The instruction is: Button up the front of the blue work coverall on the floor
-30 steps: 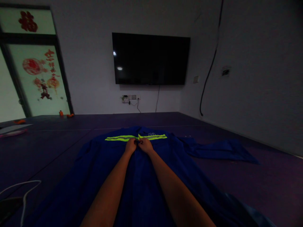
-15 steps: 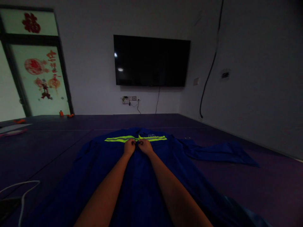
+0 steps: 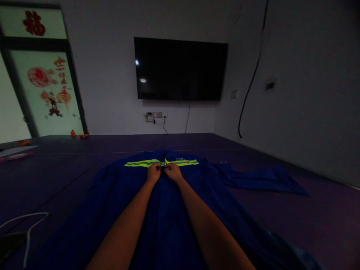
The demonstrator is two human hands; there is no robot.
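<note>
Both hands are brought together on the centre front of a blue work jacket (image 3: 168,210), which is spread flat on the dark floor mat (image 3: 56,176) with its collar at the far end. Left hand (image 3: 154,173) and right hand (image 3: 173,172) are each pinched on an edge of the front opening, just near of the yellow reflective stripe (image 3: 140,164) that crosses the chest; the fingertips almost touch. What exactly is gripped, a button or only cloth, cannot be told in the dim light.

The step in hand is judged to be the fastening of the front near the chest. A fine two-handed move is called for next: one edge is to be held steady while the other is worked over it.

One sleeve (image 3: 261,180) is stretched out to the right. On the far wall a television (image 3: 180,69) is mounted, and a white cable (image 3: 25,221) is seen at the near left.
</note>
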